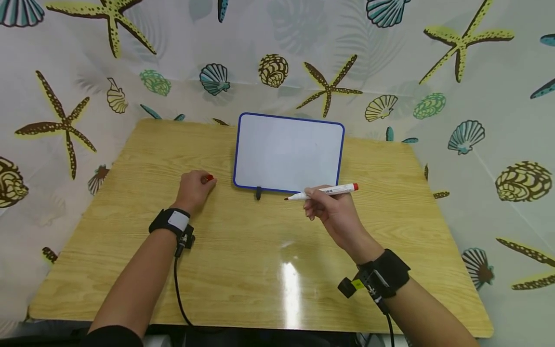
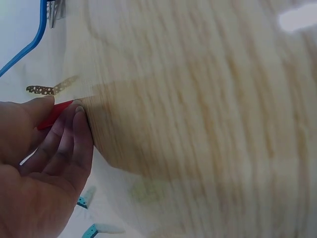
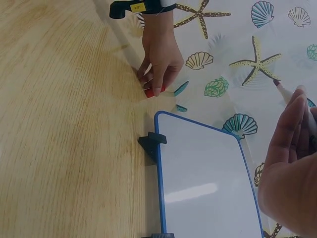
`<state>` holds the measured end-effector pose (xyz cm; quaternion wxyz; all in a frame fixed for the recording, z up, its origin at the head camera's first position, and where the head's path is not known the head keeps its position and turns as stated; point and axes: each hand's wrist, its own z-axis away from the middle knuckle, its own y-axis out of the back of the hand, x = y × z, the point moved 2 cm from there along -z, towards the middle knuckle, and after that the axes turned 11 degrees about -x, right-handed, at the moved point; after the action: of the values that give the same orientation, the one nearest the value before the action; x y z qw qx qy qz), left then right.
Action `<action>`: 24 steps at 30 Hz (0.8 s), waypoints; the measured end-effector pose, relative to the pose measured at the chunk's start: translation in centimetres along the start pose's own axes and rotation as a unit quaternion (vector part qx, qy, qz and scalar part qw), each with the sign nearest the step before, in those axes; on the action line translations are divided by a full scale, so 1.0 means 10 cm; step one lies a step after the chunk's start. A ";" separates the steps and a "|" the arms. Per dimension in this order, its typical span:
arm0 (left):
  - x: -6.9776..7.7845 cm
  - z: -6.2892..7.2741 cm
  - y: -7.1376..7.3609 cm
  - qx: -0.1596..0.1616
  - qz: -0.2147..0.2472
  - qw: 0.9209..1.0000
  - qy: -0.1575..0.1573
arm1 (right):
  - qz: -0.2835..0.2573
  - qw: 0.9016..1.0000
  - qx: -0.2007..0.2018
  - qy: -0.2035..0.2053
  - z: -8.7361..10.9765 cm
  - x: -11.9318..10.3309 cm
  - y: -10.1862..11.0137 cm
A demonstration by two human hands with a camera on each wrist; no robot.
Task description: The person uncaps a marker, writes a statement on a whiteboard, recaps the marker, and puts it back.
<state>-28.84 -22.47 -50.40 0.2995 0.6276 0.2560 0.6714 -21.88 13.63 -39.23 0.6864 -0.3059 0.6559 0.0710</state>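
My right hand (image 1: 340, 217) grips a white whiteboard marker (image 1: 338, 190) with a red end, held almost level above the table. The marker's bare dark tip (image 3: 278, 84) points left. My left hand (image 1: 193, 190) pinches a small red marker cap (image 1: 209, 178) between thumb and fingers, low over the table left of the board. In the left wrist view the fingers partly hide the red cap (image 2: 55, 115). A blue-framed whiteboard (image 1: 288, 152) stands at the back of the table on small black feet (image 3: 153, 144); its surface looks blank apart from tiny specks.
The wooden table (image 1: 243, 260) has a bright glare patch near its front. A white cloth (image 1: 173, 43) printed with starfish and shells hangs behind and beside it. Black straps with small cameras (image 1: 347, 287) and cables sit on both wrists.
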 end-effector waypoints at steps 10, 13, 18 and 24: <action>0.00 0.02 0.01 -0.010 -0.006 1.000 0.015 | -0.017 1.000 0.009 -0.007 0.03 -0.03 -0.02; -0.03 0.03 0.01 -0.017 0.000 1.000 0.014 | -0.019 1.000 0.008 -0.008 0.04 -0.04 -0.03; -0.05 0.10 0.08 -0.030 0.004 0.999 0.017 | -0.013 1.000 0.006 -0.007 0.05 -0.04 -0.03; 0.22 0.28 0.22 -0.013 0.007 1.000 -0.023 | -0.001 1.000 0.003 -0.008 0.04 -0.03 -0.02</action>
<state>-26.26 -22.43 -47.08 0.3085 0.6408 0.2360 0.6622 -21.45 13.77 -38.91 0.6928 -0.3035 0.6503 0.0707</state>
